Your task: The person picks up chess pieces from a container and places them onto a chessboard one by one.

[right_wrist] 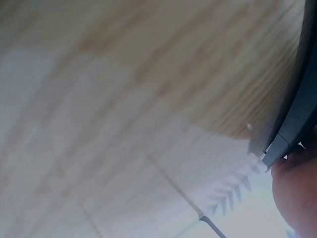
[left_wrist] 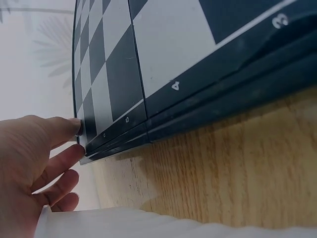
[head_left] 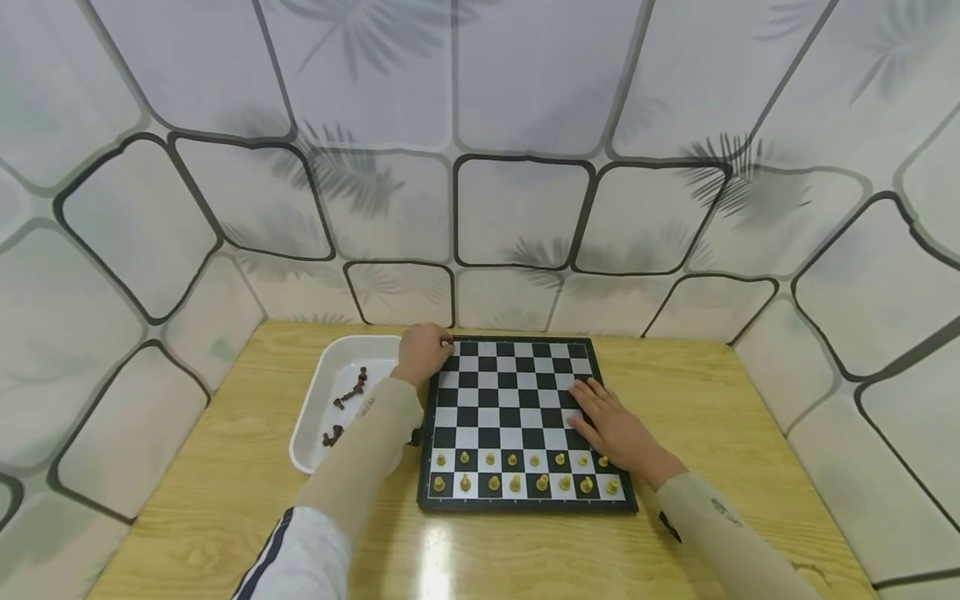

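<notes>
In the head view my left hand [head_left: 422,354] is at the far left corner of a black-and-white chessboard [head_left: 489,396]. Its thumb and forefinger pinch a small dark chess piece [left_wrist: 79,131], mostly hidden by the fingertips, right over the corner square. The other fingers of this hand curl beside the board's edge. My right hand [head_left: 617,429] rests with spread, fairly straight fingers on the board's right side. Gold chess pieces [head_left: 515,482] stand in two rows along the near side, one of them close beside the right palm.
Left of the board is a white tray [head_left: 302,446], partly covered by my left forearm, with several dark brown chess pieces [head_left: 334,435] lying in it. Wooden tabletop [head_left: 697,392] surrounds the board, and patterned walls [head_left: 517,208] rise at the back and sides.
</notes>
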`<state>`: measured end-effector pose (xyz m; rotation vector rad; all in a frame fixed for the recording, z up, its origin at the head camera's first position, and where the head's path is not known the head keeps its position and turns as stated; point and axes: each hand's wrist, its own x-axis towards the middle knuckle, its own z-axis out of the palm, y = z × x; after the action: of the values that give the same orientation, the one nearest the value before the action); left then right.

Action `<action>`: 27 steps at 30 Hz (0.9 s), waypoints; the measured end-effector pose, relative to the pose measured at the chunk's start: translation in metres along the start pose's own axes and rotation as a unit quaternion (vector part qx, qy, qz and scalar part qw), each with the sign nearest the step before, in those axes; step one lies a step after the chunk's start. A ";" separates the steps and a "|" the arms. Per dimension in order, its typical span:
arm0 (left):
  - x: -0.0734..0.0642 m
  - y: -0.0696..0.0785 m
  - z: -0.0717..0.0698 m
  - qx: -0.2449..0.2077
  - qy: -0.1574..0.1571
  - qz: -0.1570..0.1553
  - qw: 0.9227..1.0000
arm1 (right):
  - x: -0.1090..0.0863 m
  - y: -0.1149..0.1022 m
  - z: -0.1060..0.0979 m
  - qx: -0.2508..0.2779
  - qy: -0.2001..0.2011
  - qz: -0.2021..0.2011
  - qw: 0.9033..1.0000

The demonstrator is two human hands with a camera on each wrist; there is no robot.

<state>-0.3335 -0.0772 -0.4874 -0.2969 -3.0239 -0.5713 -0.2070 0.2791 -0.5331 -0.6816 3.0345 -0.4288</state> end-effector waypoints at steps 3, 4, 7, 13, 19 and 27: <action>0.000 0.000 0.001 0.000 0.004 0.002 1.000 | -0.001 0.000 0.000 0.004 0.005 -0.002 1.000; 0.000 0.000 0.001 0.000 0.004 0.002 1.000 | -0.001 0.000 0.000 0.004 0.005 -0.004 1.000; -0.002 -0.002 0.003 0.001 -0.001 0.001 1.000 | -0.003 0.000 0.002 0.005 0.001 -0.006 1.000; -0.004 -0.004 0.004 -0.013 0.002 0.010 1.000 | -0.003 -0.001 0.002 0.008 0.001 -0.005 1.000; -0.004 -0.007 -0.010 -0.060 -0.004 0.044 0.997 | -0.002 -0.001 -0.002 0.007 0.000 -0.003 1.000; -0.011 -0.010 -0.055 -0.138 0.010 0.070 0.988 | -0.001 0.000 -0.002 0.005 0.001 0.000 1.000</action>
<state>-0.3243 -0.1084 -0.4411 -0.5054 -2.8704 -0.9738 -0.2060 0.2803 -0.5313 -0.6813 3.0317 -0.4436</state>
